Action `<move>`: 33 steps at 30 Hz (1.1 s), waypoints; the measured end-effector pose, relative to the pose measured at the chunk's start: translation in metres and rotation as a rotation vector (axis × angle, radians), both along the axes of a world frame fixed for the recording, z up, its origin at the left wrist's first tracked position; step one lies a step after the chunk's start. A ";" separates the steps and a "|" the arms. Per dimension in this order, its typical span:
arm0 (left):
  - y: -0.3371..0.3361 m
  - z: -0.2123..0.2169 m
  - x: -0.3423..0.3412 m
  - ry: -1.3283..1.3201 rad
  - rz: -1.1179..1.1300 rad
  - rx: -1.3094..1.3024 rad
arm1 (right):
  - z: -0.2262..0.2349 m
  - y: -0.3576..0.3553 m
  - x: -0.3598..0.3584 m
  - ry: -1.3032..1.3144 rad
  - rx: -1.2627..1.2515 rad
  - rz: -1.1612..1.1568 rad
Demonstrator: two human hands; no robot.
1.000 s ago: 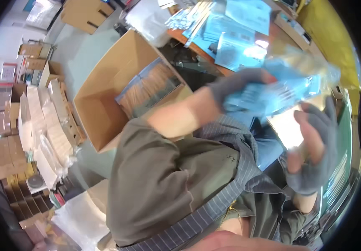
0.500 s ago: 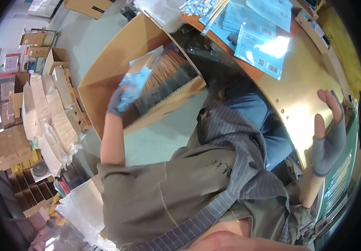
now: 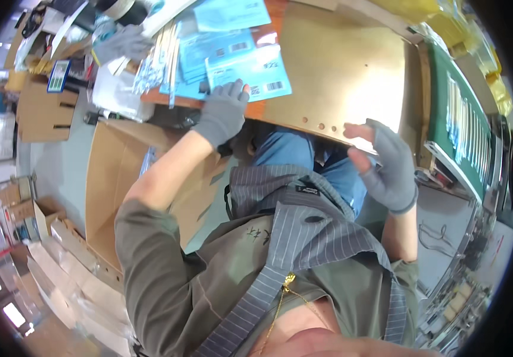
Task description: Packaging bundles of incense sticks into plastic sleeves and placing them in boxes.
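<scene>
My left hand [image 3: 222,114], in a grey fingerless glove, reaches to the near edge of the table. Its fingers lie stretched over the lower left corner of a light blue printed packet [image 3: 250,70], not gripping it. More blue packets [image 3: 206,50] are piled just behind it. Beside them on the left lies a bundle of thin sticks [image 3: 162,56] with blue-and-silver ends. My right hand [image 3: 387,166], gloved alike, is held over the near edge of the gold-coloured board [image 3: 334,65], thumb and fingers apart, holding nothing.
An open cardboard box [image 3: 111,172] stands on the floor at my left, partly hidden by my left arm. On the right, a green board [image 3: 458,113] carries a row of thin sticks. Flattened cardboard [image 3: 45,110] stands at the far left.
My left hand has let go of the clear-and-blue packet over the cardboard box and moved to the blue packets on the table. The view has turned; my right hand stays open.
</scene>
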State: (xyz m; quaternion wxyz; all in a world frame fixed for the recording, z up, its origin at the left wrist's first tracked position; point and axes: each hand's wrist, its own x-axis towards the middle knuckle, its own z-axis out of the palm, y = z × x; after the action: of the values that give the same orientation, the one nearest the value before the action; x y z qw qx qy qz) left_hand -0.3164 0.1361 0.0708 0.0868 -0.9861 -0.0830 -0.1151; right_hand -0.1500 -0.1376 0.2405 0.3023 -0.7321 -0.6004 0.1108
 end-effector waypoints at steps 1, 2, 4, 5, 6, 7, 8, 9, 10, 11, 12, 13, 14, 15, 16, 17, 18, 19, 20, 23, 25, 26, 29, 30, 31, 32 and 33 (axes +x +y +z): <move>-0.001 -0.015 0.009 0.117 0.010 0.193 | -0.001 -0.005 0.000 0.039 0.007 0.010; 0.004 -0.019 0.021 0.308 0.008 0.100 | -0.003 -0.016 0.001 0.027 0.005 -0.017; 0.018 -0.021 0.040 0.496 -0.016 0.023 | -0.012 -0.040 0.006 0.011 0.009 -0.070; 0.027 -0.020 0.042 0.304 0.094 -0.157 | -0.018 -0.050 0.009 0.091 0.018 -0.130; 0.035 -0.019 0.045 0.111 0.204 -0.339 | -0.024 -0.056 0.011 0.173 0.028 -0.185; 0.039 -0.014 0.052 0.111 0.185 -0.332 | -0.027 -0.058 0.012 0.171 0.035 -0.203; 0.043 -0.007 0.060 -0.085 0.215 -0.561 | -0.030 -0.059 0.014 0.252 0.056 -0.259; 0.048 -0.002 0.067 -0.282 0.245 -0.790 | -0.033 -0.060 0.015 0.334 0.077 -0.311; 0.055 0.001 0.076 -0.325 0.169 -0.787 | -0.035 -0.058 0.017 0.334 0.085 -0.318; 0.058 0.004 0.081 -0.324 0.162 -0.781 | -0.036 -0.054 0.020 0.342 0.085 -0.282; 0.062 0.008 0.086 -0.169 0.283 -0.878 | -0.037 -0.051 0.022 0.349 0.086 -0.244; 0.062 0.017 0.089 -0.013 0.410 -0.967 | -0.039 -0.048 0.024 0.350 0.095 -0.242; 0.072 0.007 0.090 0.005 0.383 -0.973 | -0.041 -0.044 0.026 0.312 0.073 -0.210; 0.074 0.003 0.090 0.000 0.386 -0.962 | -0.043 -0.041 0.027 0.273 0.052 -0.176; 0.074 0.000 0.091 -0.067 0.383 -0.786 | -0.048 -0.040 0.027 0.236 0.029 -0.170; 0.078 0.002 0.090 -0.136 0.391 -0.601 | -0.048 -0.038 0.027 0.237 0.049 -0.147; 0.078 0.002 0.091 -0.152 0.401 -0.568 | -0.047 -0.040 0.025 0.268 0.014 -0.173; 0.082 -0.001 0.093 -0.208 0.375 -0.636 | -0.049 -0.040 0.024 0.299 -0.019 -0.183; 0.088 0.004 0.096 -0.140 0.401 -0.610 | -0.053 -0.043 0.022 0.333 0.005 -0.195; 0.103 0.030 0.101 -0.238 0.442 -0.658 | -0.064 -0.048 0.024 0.406 -0.001 -0.221; 0.126 0.046 0.098 -0.760 0.421 -0.753 | -0.066 -0.045 0.023 0.415 0.005 -0.216; 0.124 0.057 0.097 -0.772 0.437 -0.738 | -0.069 -0.045 0.023 0.446 0.018 -0.219; 0.093 0.098 0.110 -0.982 0.223 -0.766 | -0.076 -0.041 0.025 0.466 0.053 -0.217; 0.069 0.105 0.113 -0.956 0.156 -0.876 | -0.077 -0.038 0.026 0.462 0.075 -0.212; 0.071 0.075 0.119 -0.961 -0.010 -1.102 | -0.076 -0.029 0.023 0.457 0.080 -0.179; 0.041 0.070 0.127 -0.882 -0.104 -0.904 | -0.080 -0.022 0.025 0.517 0.087 -0.230; 0.009 0.051 0.133 -0.863 -0.124 -1.123 | -0.083 -0.012 0.024 0.574 0.101 -0.262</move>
State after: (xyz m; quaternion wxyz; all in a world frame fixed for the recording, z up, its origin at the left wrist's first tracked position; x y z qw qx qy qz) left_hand -0.1832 0.1447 0.1220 -0.4819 -0.7510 -0.1006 -0.4400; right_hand -0.1262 -0.1499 0.1573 0.5069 -0.7262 -0.3957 0.2430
